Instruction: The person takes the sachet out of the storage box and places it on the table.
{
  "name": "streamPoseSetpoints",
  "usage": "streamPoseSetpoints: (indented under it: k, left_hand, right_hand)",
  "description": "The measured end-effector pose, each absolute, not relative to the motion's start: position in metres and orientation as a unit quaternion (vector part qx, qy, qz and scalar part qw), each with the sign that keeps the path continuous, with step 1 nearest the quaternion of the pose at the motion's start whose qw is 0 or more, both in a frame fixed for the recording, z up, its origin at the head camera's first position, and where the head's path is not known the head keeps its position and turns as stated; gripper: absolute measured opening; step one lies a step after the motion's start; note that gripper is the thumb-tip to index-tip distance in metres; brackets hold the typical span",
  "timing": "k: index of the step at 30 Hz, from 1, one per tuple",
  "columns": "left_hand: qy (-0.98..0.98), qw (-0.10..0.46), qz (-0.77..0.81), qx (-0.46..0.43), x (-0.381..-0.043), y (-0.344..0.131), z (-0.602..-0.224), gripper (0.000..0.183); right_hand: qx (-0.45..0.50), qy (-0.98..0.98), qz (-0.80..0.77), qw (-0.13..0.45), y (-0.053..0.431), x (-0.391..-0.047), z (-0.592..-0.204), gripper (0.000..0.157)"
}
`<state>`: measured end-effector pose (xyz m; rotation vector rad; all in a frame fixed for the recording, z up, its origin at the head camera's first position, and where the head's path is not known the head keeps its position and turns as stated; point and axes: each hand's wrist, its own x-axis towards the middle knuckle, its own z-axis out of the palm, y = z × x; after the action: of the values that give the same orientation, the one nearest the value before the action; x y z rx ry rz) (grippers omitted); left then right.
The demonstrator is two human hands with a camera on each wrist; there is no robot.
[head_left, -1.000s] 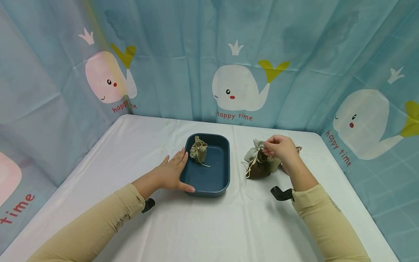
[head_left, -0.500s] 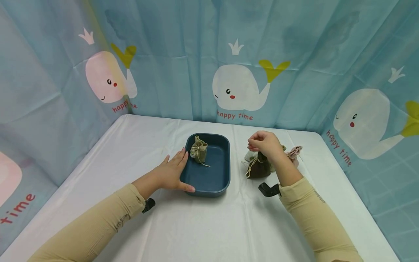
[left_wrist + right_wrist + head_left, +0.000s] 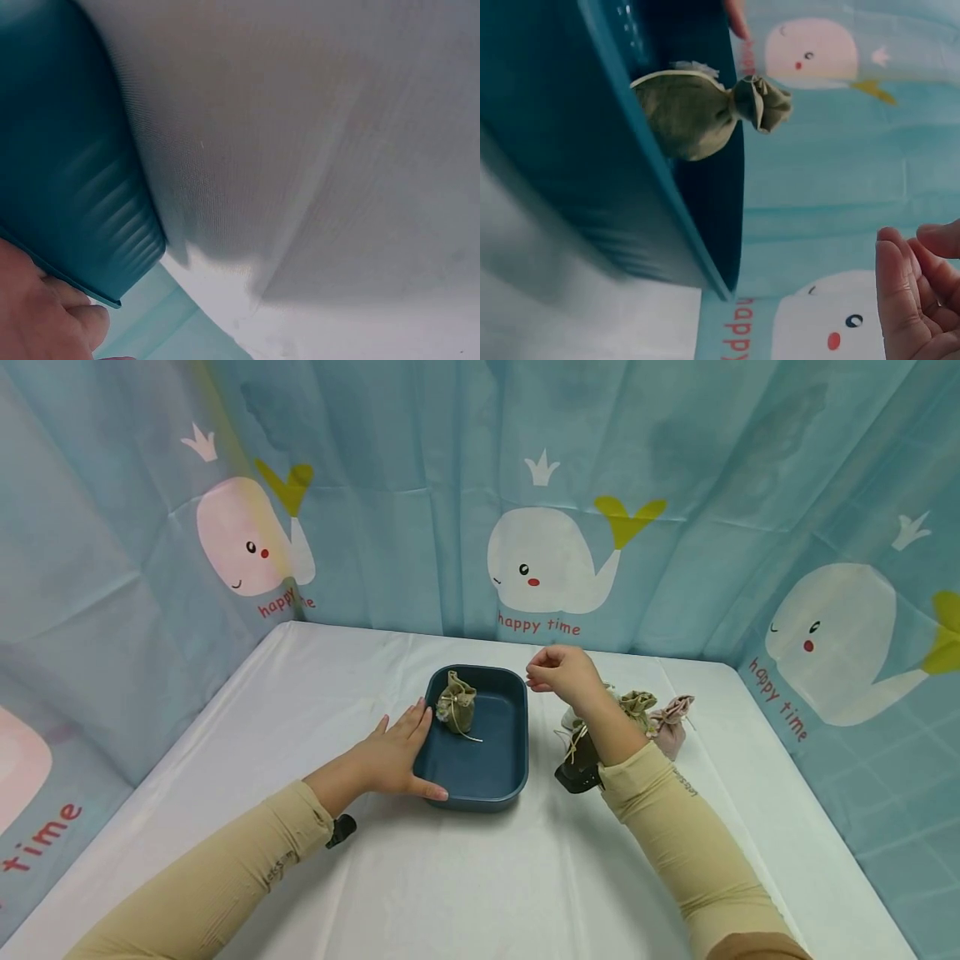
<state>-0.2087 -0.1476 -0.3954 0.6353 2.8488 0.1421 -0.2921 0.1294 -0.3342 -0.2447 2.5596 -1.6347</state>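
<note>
A dark blue rectangular basin (image 3: 487, 777) sits on the white tablecloth, with a small olive-green drawstring pouch (image 3: 457, 706) standing inside at its far left. My left hand (image 3: 386, 756) lies spread against the basin's left wall, thumb at the near corner. In the left wrist view, its fingers are at the basin's rim (image 3: 64, 283). My right hand (image 3: 566, 675) hovers by the basin's far right corner, fingers loosely curled and holding nothing. The right wrist view shows a gap between thumb and fingers (image 3: 900, 289), apart from the green pouch (image 3: 694, 112).
Right of the basin stands a group of drawstring pouches: a pink one (image 3: 671, 727), another olive one (image 3: 637, 706), and a brown one and a white one partly hidden behind my right forearm. A blue whale-print curtain (image 3: 420, 527) hangs behind the table.
My right hand has left the brown and white pouches and moved left to the basin's far right corner. Those pouches stay on the table. My left hand has not moved.
</note>
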Motion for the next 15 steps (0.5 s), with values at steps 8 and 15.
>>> streamPoseSetpoints:
  k: [8,15]
  left_hand:
    - [0.969,0.112,0.053,0.215,-0.209,-0.148,-0.396,0.134]
    - [0.969,0.114,0.05,0.213,-0.209,-0.148,-0.396,0.135]
  right_hand:
    - [-0.088,0.844,-0.526,0.049,0.111,-0.302,-0.336,0.018]
    - [-0.094,0.845,-0.523,0.062,0.094,-0.309,-0.339,0.016]
